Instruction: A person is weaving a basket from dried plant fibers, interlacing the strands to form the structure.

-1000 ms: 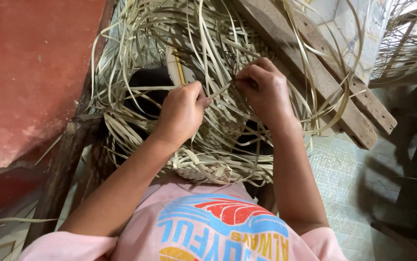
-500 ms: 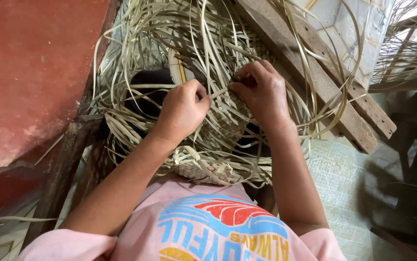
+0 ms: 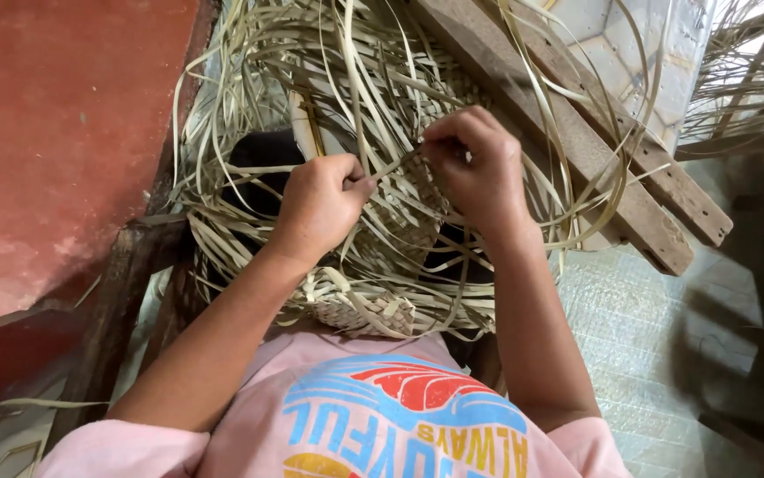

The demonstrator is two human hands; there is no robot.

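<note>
A half-woven basket of pale straw strips (image 3: 382,265) rests against my lap, its loose strips fanning out above and to the sides. My left hand (image 3: 322,205) is closed on a thin strip (image 3: 397,163) that runs across to my right hand (image 3: 475,168), which pinches the other end. Both hands hover just over the woven wall of the basket. A dark rounded form (image 3: 262,164) shows through the strips behind my left hand.
A red wall (image 3: 54,150) stands at the left. Two wooden planks (image 3: 576,133) slant down to the right behind the straw. A dark wooden post (image 3: 125,283) is beside my left arm. Pale tiled floor (image 3: 629,319) lies at the right, with more straw (image 3: 744,80) at the upper right.
My hands have stayed over the basket, shifting slightly as they pull the strip taut between them; the right hand has drawn a little to the right.
</note>
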